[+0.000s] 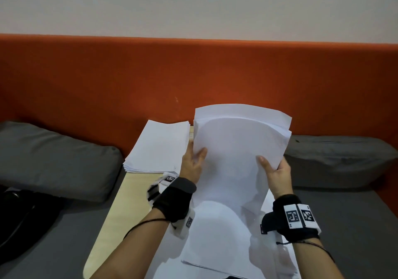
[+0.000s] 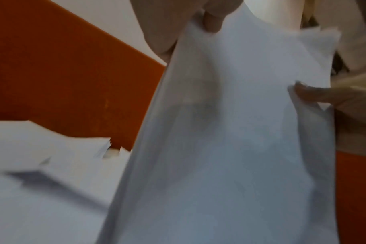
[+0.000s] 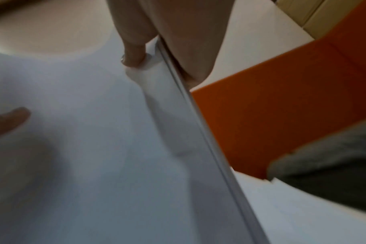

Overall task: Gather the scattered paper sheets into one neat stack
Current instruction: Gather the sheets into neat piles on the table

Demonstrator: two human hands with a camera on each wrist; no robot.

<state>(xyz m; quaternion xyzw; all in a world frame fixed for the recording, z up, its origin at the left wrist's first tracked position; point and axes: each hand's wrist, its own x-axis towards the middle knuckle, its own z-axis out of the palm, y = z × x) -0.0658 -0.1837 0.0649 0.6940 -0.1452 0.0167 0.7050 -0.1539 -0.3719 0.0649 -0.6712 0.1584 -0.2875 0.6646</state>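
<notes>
A bundle of white paper sheets (image 1: 239,149) stands upright over the wooden table (image 1: 114,214), its top edges uneven and fanned. My left hand (image 1: 192,160) grips its left edge, thumb on the front, and my right hand (image 1: 273,171) grips its right edge the same way. The left wrist view shows the bundle (image 2: 230,132) from behind my left hand (image 2: 211,19). In the right wrist view my right hand (image 3: 144,52) pinches the bundle's (image 3: 94,132) edge. A second stack of sheets (image 1: 159,147) lies flat at the table's far left. More loose sheets (image 1: 217,242) lie under the bundle.
An orange backrest (image 1: 193,74) runs behind the table. Grey cushions lie at the left (image 1: 53,160) and right (image 1: 340,160). A dark bag (image 1: 23,220) sits on the grey seat at the far left.
</notes>
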